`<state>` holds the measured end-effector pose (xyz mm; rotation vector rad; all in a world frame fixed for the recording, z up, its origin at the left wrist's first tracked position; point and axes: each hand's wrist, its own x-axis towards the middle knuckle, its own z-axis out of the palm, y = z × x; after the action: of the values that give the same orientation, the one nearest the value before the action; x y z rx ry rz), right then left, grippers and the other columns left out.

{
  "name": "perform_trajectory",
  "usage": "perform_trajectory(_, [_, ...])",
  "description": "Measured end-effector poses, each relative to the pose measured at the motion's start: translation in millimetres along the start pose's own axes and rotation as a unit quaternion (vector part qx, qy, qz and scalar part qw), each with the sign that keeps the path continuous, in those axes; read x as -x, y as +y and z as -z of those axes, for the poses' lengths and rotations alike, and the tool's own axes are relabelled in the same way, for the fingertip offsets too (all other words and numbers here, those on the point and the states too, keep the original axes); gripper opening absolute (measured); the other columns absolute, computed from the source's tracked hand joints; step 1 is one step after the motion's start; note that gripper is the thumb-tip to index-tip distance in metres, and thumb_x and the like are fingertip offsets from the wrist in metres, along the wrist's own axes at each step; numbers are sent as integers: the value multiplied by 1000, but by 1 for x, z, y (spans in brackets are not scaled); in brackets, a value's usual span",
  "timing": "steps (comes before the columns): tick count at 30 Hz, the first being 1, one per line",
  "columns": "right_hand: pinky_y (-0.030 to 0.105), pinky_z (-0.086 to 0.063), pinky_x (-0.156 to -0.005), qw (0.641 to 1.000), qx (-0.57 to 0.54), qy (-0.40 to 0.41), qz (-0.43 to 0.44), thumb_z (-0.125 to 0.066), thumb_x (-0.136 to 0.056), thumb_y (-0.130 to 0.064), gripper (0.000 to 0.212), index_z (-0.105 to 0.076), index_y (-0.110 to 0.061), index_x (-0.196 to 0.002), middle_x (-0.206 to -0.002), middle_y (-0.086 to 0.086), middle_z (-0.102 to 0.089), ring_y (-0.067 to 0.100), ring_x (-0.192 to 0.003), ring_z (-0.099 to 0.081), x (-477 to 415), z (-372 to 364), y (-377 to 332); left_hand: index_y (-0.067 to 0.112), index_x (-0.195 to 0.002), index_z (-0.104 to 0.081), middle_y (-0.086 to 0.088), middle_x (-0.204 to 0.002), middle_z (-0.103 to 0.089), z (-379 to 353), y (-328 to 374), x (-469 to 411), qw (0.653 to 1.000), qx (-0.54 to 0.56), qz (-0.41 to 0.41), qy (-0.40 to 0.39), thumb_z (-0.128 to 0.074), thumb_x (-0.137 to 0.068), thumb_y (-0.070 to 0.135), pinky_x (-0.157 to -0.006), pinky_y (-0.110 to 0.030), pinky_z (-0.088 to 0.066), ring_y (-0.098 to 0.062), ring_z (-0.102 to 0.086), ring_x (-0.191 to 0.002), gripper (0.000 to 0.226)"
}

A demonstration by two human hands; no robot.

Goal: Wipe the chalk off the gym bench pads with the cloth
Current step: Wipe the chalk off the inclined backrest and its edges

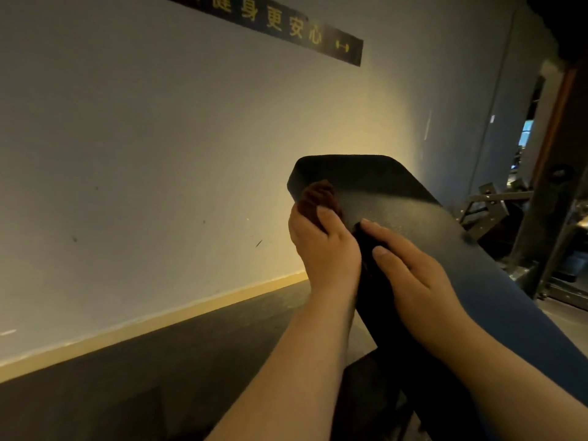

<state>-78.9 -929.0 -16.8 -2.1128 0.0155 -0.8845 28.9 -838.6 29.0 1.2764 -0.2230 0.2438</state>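
Note:
A dark padded bench pad (pixel 397 192) slopes up from the lower right to the middle of the view. My left hand (pixel 321 246) grips a bunched dark reddish-brown cloth (pixel 318 194) and holds it against the pad's left edge, near the top corner. My right hand (pixel 410 272) rests on the pad just below it, with its fingers lying fairly straight across the left edge. The light is too dim to make out any chalk on the pad.
A pale wall (pixel 159 154) with a dark sign strip (pixel 286 23) stands close on the left, above a yellow skirting board and dark rubber floor (pixel 159 377). A metal gym frame with brackets (pixel 490 205) stands at the right, behind the pad.

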Motion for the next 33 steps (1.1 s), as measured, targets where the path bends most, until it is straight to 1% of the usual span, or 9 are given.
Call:
perform_trajectory(5, [44,-37,-116,1000,-28,2,-7,-43,-91,-46,47,-53,-50,-137,-140,-24,-55,-2,-135,-45,2,0,-2,34,-138,-44,11,-128,-57,-10,-37,59,998,59,-33,3,-45,-105,30,-97,-26,-54,-7,-59,-112,34])
perform_trajectory(8, [46,-37,-116,1000,-15,-3,-13,-42,-90,-48,49,-49,-52,-139,-142,-25,-52,0,-138,-42,3,-1,-3,32,-138,-44,10,-128,-57,-6,-41,72,998,29,-61,-20,-45,-104,31,-97,-28,-54,-8,-60,-113,34])
perform_trajectory(12, [46,-39,-115,1000,10,-15,-18,-40,-94,-50,45,-44,-59,-138,-145,-30,-46,1,-138,-41,2,1,-3,27,-137,-45,5,-127,-56,-12,-13,-13,998,28,-46,10,-42,-105,35,-84,-15,-45,-8,-56,-109,33])
perform_trajectory(16, [44,-45,-109,1000,-6,-5,-18,-39,-99,-47,40,-50,-56,-136,-139,-30,-51,-1,-127,-50,0,3,-2,27,-137,-43,7,-121,-54,-14,-2,-51,998,64,-15,-9,-41,-106,36,-75,-14,-38,0,-51,-93,32])
perform_trajectory(19, [43,-46,-108,1000,-8,1,-13,-38,-92,-48,47,-50,-54,-137,-137,-30,-52,-2,-125,-51,1,2,-2,32,-140,-41,14,-121,-51,-14,-18,-27,997,75,-21,3,-41,-106,39,-79,-11,-36,6,-49,-94,35])
perform_trajectory(24, [34,-41,-113,999,-23,23,1,-45,-102,-32,38,-56,-43,-138,-138,-24,-56,-8,-127,-48,2,1,-1,38,-131,-43,15,-121,-55,-8,-38,25,998,53,-34,3,-40,-105,41,-90,-17,-43,-2,-54,-107,27])
perform_trajectory(27, [29,-47,-101,1000,-13,13,-7,-40,-98,-42,42,-55,-47,-136,-132,-25,-58,0,-120,-55,1,2,-1,35,-135,-42,18,-114,-54,-5,-20,-16,998,51,-17,-18,-39,-106,40,-86,-14,-40,5,-50,-95,30])
perform_trajectory(30, [23,-48,-85,999,-32,16,-16,-41,-106,-30,36,-56,-44,-134,-120,-26,-60,-2,-106,-59,-2,4,-1,33,-149,-31,16,-133,-47,-6,-15,-24,998,44,-36,-16,-38,-106,39,-101,-22,-37,2,-44,-111,43])
perform_trajectory(33, [18,-46,-85,998,-38,40,-20,-42,-105,-22,36,-59,-38,-133,-119,-25,-61,-8,-104,-58,-1,4,-2,44,-132,-36,29,-116,-47,-9,-29,22,997,47,-56,-7,-39,-106,39,-95,-14,-39,8,-49,-103,27])
